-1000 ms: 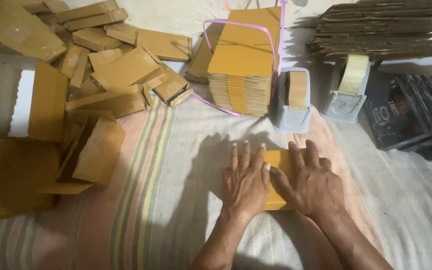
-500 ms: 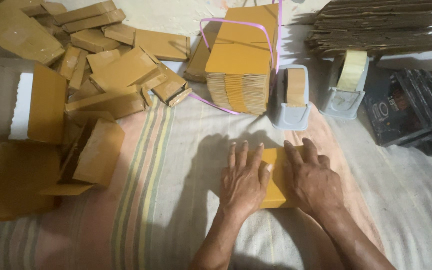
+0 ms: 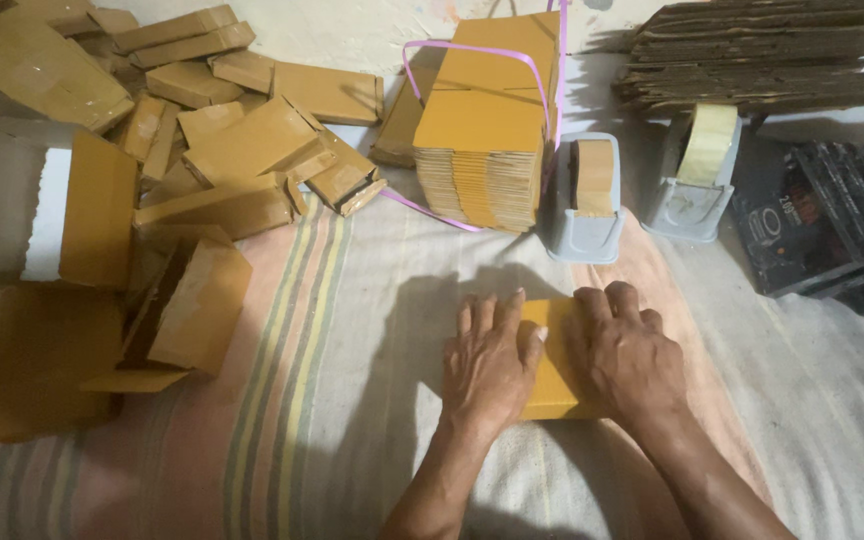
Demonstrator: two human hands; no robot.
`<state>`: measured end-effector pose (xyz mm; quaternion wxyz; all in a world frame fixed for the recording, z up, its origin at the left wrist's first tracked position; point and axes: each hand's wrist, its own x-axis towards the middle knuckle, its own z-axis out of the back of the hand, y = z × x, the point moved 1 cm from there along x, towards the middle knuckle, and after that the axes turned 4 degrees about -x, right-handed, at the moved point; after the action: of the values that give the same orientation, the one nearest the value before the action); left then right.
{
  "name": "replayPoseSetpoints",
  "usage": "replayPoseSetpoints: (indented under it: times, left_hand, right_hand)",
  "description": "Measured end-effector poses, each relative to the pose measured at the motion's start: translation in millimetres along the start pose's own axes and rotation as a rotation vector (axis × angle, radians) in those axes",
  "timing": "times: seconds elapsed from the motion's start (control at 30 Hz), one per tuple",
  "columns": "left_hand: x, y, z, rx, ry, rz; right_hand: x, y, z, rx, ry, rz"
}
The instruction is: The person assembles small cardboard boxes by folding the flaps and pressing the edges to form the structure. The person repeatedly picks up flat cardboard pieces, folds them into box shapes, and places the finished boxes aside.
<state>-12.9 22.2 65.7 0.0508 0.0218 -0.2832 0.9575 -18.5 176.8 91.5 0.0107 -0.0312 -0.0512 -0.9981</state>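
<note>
Your left hand (image 3: 487, 365) and right hand (image 3: 624, 352) press palms-down, fingers (image 3: 493, 315) spread flat, on the flat yellow-brown cardboard piece (image 3: 552, 375) lying under and between them on the striped cloth (image 3: 282, 400)

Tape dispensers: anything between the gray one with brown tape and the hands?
Nothing. In the head view, only bare cloth separates the gray dispenser from the left hand and right hand, both flat on the yellow cardboard piece.

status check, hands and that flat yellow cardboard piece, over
Left hand and right hand both flat, palms down on the yellow cardboard piece. Piece lies on the cloth. Tape dispenser just beyond, not touching.
</note>
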Motion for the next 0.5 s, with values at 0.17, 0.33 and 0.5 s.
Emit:
replayPoseSetpoints:
  times: [0.17,0.33,0.5]
  left_hand:
    - [-2.3,0.0,2.5,-0.034,-0.094,-0.047]
    - [-3.7,-3.6,5.6,-0.017,-0.039,-0.009]
    - [-2.5,-3.3,5.3,-0.01,-0.081,-0.027]
  right_hand:
    - [-3.8,-2.2,-0.4,0.067,-0.12,0.013]
    - [-6.9,0.0,3.8,0.079,-0.06,-0.006]
    - [-2.9,-2.6,-1.0,0.034,-0.068,0.006]
